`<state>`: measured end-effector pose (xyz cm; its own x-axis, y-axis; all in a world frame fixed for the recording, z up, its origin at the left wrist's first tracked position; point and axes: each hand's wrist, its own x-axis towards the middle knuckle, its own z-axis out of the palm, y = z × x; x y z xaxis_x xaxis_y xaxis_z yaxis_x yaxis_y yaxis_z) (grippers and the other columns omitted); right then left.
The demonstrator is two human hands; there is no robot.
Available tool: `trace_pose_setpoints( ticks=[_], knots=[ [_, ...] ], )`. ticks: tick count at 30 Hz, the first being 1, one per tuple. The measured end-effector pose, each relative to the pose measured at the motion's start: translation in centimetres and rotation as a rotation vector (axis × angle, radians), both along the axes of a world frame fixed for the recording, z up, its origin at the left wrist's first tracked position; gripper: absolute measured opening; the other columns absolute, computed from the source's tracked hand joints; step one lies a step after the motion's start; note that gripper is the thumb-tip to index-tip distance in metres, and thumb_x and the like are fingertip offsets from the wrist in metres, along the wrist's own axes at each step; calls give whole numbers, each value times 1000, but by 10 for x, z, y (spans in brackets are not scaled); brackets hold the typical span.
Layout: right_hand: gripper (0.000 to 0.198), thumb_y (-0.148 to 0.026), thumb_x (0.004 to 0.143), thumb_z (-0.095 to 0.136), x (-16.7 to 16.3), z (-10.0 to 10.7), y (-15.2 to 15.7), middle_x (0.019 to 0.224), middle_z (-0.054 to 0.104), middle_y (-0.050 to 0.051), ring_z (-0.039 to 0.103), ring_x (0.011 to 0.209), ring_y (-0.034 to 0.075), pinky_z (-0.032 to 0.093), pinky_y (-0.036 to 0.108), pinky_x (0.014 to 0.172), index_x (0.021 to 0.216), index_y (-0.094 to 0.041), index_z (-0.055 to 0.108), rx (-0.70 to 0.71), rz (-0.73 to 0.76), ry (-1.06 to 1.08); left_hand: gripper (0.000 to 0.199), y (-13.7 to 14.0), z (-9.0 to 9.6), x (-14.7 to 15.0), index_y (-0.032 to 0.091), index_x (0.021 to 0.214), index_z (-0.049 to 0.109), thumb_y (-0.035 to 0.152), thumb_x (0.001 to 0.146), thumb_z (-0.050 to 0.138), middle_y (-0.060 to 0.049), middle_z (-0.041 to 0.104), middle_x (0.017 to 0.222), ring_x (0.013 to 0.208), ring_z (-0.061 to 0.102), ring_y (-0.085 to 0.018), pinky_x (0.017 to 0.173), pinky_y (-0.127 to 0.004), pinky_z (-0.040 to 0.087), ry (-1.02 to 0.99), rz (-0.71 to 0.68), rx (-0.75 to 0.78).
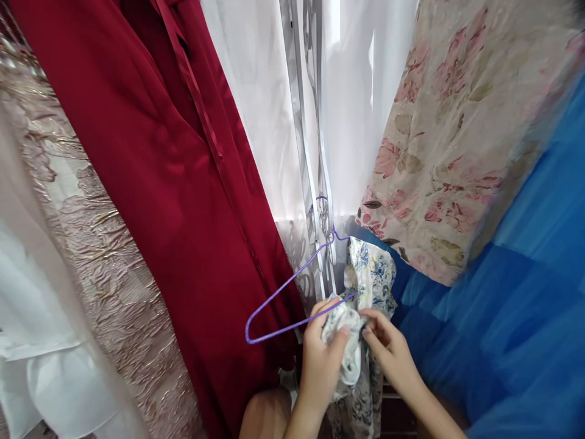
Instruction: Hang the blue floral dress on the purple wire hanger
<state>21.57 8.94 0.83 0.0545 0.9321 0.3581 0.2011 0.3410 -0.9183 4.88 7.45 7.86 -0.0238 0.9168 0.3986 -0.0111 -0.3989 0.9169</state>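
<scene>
A purple hanger (pixel 274 297) hangs by its hook from a metal rack, its left arm bare. Over its right side lies a white garment with a blue and yellow floral print (pixel 375 268). My left hand (pixel 322 344) grips a bunched part of this garment below the hanger's lower bar, thumb on top. My right hand (pixel 386 341) pinches the cloth's edge just to the right, thumb and fingers close together. The rest of the garment hangs down below my hands, partly hidden by them.
A long dark red dress (pixel 183 213) hangs at the left, beside a pinkish textured gown (pixel 105 238). White cloth (pixel 256 103) hangs behind the metal rack (pixel 301 122). To the right are a beige floral garment (pixel 439 158) and a blue tulle dress (pixel 512 323).
</scene>
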Motion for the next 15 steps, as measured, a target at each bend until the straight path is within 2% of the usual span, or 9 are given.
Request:
trace_pose_setpoints(
  ticks=[2,4,7,9,12,13,15],
  knots=[
    [42,-28,90,53,9,15,18,76,54,-3,52,67,17,42,29,66,131,-19,56,17,30,-72,43,-2,0,10,22,127,67,20,84,68,-10,56,142,134,51,-27,116,-38,35,-21,-43,-1],
    [53,-26,87,54,19,22,36,73,56,-4,53,65,17,43,30,67,138,-14,51,14,7,-104,43,-4,-3,15,21,128,66,21,85,68,-11,57,141,132,53,-28,114,-39,38,-100,-53,-37],
    [63,-30,83,57,32,17,58,68,62,-3,54,58,18,43,30,59,142,-10,45,-55,-85,-7,44,-7,-10,13,18,125,66,23,82,70,-13,64,132,124,59,-31,109,-41,43,-219,-54,-137],
    [63,-36,82,60,37,7,64,69,66,-2,52,49,16,41,28,50,139,-13,47,-125,-136,106,45,-11,-16,11,18,123,68,26,80,73,-13,65,130,122,60,-32,109,-42,43,-266,2,-155],
    [52,-47,76,67,33,-10,56,72,68,0,44,38,12,35,25,40,117,-16,61,-270,-100,212,42,-21,-29,11,20,118,73,33,78,75,-11,63,133,127,55,-32,111,-40,41,-272,148,-95],
    [46,-52,75,67,28,-14,49,70,69,1,43,37,11,34,24,38,104,-16,66,-334,-43,218,41,-25,-34,13,20,116,74,36,79,74,-11,63,133,128,55,-32,111,-40,41,-255,180,-73],
    [46,-61,77,64,14,-17,29,65,69,4,49,40,12,36,24,39,78,-15,68,-490,166,250,40,-31,-44,18,21,116,75,40,80,72,-11,63,132,126,56,-32,109,-39,43,-205,193,-31]
  ],
)
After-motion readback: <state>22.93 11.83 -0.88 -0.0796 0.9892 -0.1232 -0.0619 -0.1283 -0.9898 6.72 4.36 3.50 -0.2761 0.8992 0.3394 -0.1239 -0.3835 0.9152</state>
